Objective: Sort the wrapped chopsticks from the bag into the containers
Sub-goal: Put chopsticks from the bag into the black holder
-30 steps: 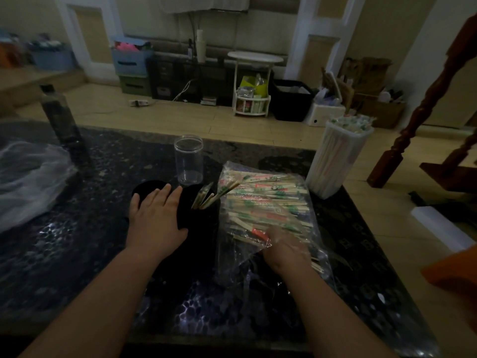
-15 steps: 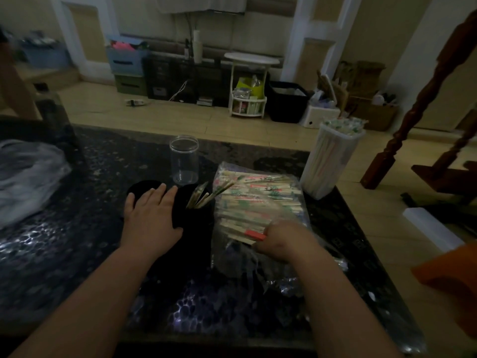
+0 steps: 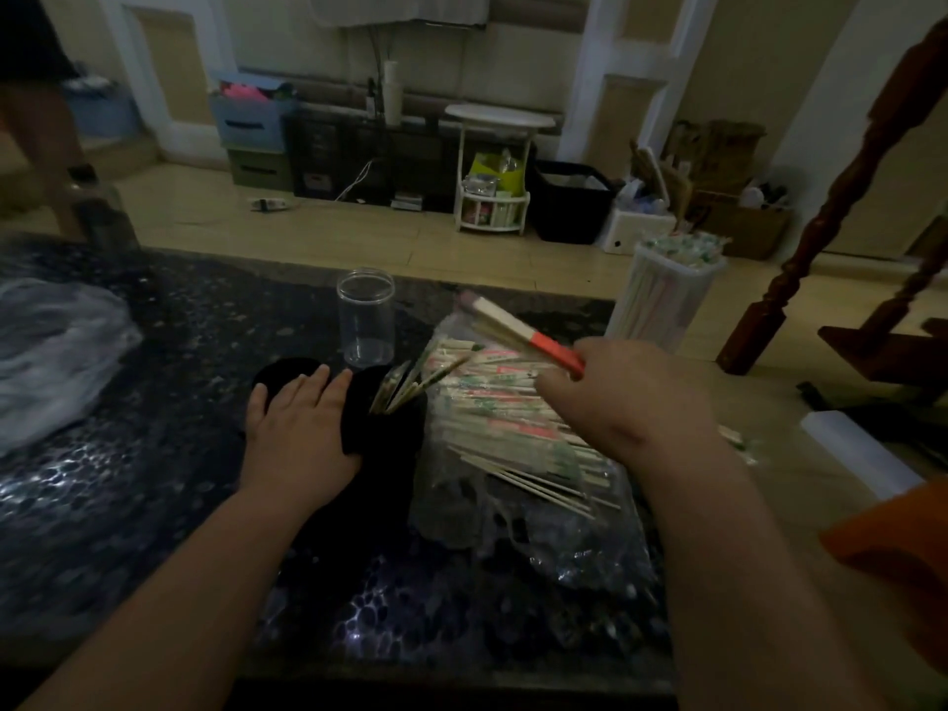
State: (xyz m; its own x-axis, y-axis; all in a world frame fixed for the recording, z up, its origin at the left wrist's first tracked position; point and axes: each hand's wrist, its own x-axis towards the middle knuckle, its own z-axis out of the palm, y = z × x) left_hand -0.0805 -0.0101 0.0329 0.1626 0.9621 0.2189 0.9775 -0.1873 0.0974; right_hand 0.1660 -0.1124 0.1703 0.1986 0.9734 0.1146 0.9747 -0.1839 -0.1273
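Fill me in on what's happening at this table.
A person is sorting wrapped chopsticks out of a plastic bag on a dark table. The right hand pinches a red-ended wrapped pair, held up above the bag. The left hand rests flat against a black container that holds a few chopsticks. Behind it a clear jar looks empty, and a tall white container at the right is packed full.
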